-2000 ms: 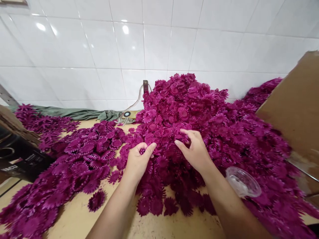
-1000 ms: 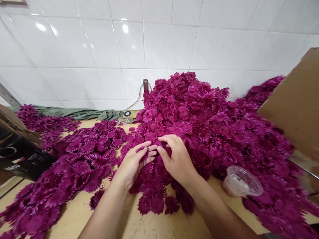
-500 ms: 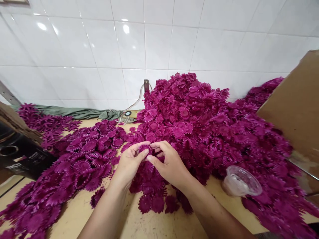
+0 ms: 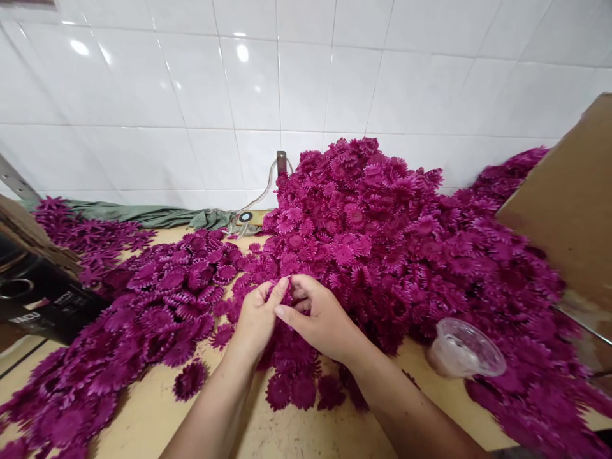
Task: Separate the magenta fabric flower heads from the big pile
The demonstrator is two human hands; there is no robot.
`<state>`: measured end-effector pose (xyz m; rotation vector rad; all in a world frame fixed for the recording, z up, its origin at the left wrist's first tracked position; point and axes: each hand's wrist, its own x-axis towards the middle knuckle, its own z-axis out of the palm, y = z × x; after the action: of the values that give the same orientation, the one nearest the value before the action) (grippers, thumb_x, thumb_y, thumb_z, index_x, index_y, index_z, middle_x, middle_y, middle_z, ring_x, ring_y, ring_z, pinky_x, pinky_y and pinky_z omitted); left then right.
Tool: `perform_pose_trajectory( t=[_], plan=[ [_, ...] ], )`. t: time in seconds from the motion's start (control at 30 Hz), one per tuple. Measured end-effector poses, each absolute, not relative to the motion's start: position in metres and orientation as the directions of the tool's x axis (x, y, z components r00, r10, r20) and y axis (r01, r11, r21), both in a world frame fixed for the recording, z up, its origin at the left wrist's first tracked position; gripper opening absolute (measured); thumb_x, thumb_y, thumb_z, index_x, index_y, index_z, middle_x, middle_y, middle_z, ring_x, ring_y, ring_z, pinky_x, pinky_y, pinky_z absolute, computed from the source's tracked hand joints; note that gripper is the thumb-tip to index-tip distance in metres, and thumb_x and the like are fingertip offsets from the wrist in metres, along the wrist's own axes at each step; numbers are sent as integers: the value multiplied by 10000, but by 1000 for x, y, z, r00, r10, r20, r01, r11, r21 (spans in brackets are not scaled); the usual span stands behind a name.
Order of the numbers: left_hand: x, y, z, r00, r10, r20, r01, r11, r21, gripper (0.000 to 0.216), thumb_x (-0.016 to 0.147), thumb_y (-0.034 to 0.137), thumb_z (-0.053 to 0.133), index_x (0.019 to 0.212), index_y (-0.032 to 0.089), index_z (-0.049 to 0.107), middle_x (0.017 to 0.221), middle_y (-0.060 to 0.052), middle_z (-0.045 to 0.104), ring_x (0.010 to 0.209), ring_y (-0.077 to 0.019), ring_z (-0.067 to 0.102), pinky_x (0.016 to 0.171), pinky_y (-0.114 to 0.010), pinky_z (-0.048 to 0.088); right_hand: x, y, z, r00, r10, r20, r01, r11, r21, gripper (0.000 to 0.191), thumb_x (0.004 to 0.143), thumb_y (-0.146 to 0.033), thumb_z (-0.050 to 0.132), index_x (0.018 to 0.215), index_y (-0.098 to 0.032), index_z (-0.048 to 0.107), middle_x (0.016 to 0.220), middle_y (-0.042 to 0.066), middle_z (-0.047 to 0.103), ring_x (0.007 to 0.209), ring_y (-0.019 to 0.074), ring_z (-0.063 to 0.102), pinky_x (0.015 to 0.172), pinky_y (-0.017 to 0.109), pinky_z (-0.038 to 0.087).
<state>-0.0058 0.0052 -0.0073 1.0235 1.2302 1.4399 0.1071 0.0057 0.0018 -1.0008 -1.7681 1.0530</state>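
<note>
A magenta flower piece with a fringed edge (image 4: pixel 288 297) is held between my two hands, most of it covered by fingers. My left hand (image 4: pixel 258 315) pinches it from the left, thumb on top. From the right, my right hand (image 4: pixel 318 315) curls its fingers around the other side, its thumb close to the left one. Below and behind them spreads a large heap of similar magenta flower pieces (image 4: pixel 354 236). Another pile of round, fringed flower pieces (image 4: pixel 157 319) lies to the left, and a single loose one (image 4: pixel 190 380) rests near my left forearm.
A clear plastic cup (image 4: pixel 466 350) stands at the right among the flowers. Cardboard (image 4: pixel 568 210) leans at the far right; a black box (image 4: pixel 43 299) stands at the left. Star-shaped magenta pieces (image 4: pixel 90 233) and a green cloth (image 4: pixel 129 215) lie by the tiled wall (image 4: pixel 182 83).
My hands have drawn closer together around the flower piece, and the left hand has shifted slightly right and turned. Less of the flower shows now.
</note>
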Motion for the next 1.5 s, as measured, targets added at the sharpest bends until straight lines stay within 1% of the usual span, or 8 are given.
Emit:
perform_pose_trajectory(
  t=[0.33,0.47,0.6,0.93,1.17,1.27,1.4,1.5],
  plan=[
    [-4,-1,-8,48,997,67,-248,-53,967,243,605,348,702,751,165,640,731,-11,669,695,-139,583,744,-262,431,112,20,-5,-181,935,307,180,338,-924,212,743,-194,481,894,-159,626,896,66,638,808,160,593,763,297,476],
    [-5,2,-13,5,999,51,-201,-49,978,251,595,387,696,654,155,619,618,10,629,598,-122,538,665,-248,424,113,19,0,-290,896,337,84,374,-923,338,738,-168,476,1063,-172,569,1035,78,605,865,143,582,770,279,476],
    [-6,3,-17,-80,996,38,-125,-48,991,308,566,436,693,582,152,575,524,46,543,532,-98,466,568,-219,392,112,20,2,-345,883,317,5,340,-941,162,725,-228,507,824,-155,613,827,51,645,765,144,595,740,283,474],
    [-7,2,-17,-10,993,114,-151,-114,982,226,632,368,664,638,161,574,560,51,532,555,-91,459,588,-205,392,127,36,6,51,943,330,111,323,-940,85,692,-255,523,679,-171,519,580,-23,522,531,106,487,540,237,418],
    [-8,4,-22,-62,996,69,-148,-78,986,278,624,426,647,611,162,561,528,58,515,522,-90,442,569,-217,389,113,24,5,-208,945,253,4,260,-966,272,702,-291,558,943,-167,539,869,41,609,735,121,574,672,252,468],
    [-9,4,-21,-64,992,108,-133,-116,984,255,628,409,650,638,161,590,586,41,564,609,-111,496,654,-234,410,111,25,5,-289,917,274,45,299,-953,134,712,-281,540,769,-163,573,732,15,615,672,117,563,668,259,462],
    [-14,4,-22,-140,983,122,-103,-137,985,267,628,422,647,646,158,607,613,32,588,622,-117,503,659,-238,408,125,38,6,-29,968,249,47,250,-967,148,727,-305,501,710,-165,546,637,2,581,535,99,520,551,250,458],
    [-15,4,-23,-159,982,104,-134,-126,983,274,629,424,645,702,162,615,645,23,606,653,-132,529,690,-255,414,136,44,7,76,961,265,99,257,-961,225,693,-309,540,863,-163,548,838,56,593,649,131,570,589,283,490]
  ],
)
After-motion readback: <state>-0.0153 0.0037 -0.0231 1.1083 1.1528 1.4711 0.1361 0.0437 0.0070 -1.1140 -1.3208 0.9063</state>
